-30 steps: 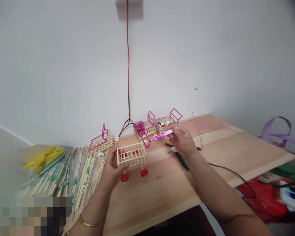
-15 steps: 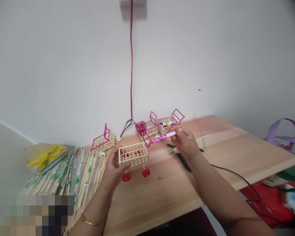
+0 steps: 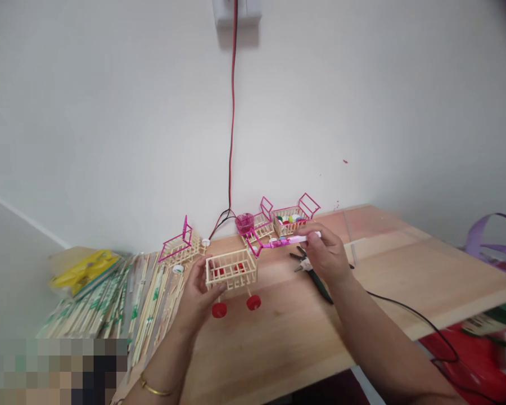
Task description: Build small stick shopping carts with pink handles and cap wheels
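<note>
My left hand (image 3: 200,298) is closed on the left end of a miniature shopping cart (image 3: 231,270) made of pale sticks. The cart has red wheels and a pink handle frame (image 3: 254,243) at its far right corner. Between thumb and fingers, my right hand (image 3: 325,253) grips a paintbrush (image 3: 284,242) with a white end and pink paint along its front. The brush tip touches or nearly touches the handle frame. Behind the cart is a small cup of pink paint (image 3: 244,224). Pliers (image 3: 314,275) with dark handles lie under and beside my right hand.
Three more stick carts with pink trim, one at left (image 3: 179,247), one mid-back (image 3: 263,225) and one holding coloured caps (image 3: 290,219), stand by the wall. Bundled sticks (image 3: 96,304) and a yellow packet (image 3: 86,270) lie left. A black cord (image 3: 413,304) crosses the table's right edge.
The view has shifted slightly, so everything sits a little lower and further right. The brush has turned more level at the handle frame. Both hands keep their holds.
</note>
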Available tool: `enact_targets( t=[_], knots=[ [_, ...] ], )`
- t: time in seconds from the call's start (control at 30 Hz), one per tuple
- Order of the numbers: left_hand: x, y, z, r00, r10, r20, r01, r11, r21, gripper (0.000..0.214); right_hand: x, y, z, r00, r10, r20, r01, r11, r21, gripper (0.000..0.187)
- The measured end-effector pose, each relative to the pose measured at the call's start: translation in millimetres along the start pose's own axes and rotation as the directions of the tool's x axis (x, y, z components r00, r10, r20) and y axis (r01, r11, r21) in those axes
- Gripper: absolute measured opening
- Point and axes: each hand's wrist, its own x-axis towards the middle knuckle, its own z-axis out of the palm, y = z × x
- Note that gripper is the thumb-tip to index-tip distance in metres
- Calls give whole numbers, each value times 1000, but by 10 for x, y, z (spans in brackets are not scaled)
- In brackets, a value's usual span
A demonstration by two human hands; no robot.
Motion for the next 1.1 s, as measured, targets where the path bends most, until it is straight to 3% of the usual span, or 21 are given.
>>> enact_targets(
  t=[0.2, 0.37, 0.7, 0.9, 1.1],
  knots=[
    [-12, 38, 18, 1000, 20, -24, -20, 1000, 0, 64, -16, -12, -17, 996, -82, 32, 83, 996, -29, 19],
    [-3, 30, 20, 1000, 3, -16, -3, 1000, -7, 64, -20, 3, -25, 996, -90, -4, 90, 996, -9, 19],
    [8, 4, 12, 997, 61, -37, -60, 998, 33, 61, -24, -3, -39, 996, -71, 45, 72, 997, -33, 18],
    [17, -125, -9, 979, 152, -137, -111, 957, 269, 76, -36, 12, -1, 992, -102, 80, 108, 991, -75, 15],
    [-12, -184, 34, 961, 191, -201, -124, 945, 302, 91, -52, 5, 99, 964, -165, 211, 202, 965, -168, 15]
  ],
)
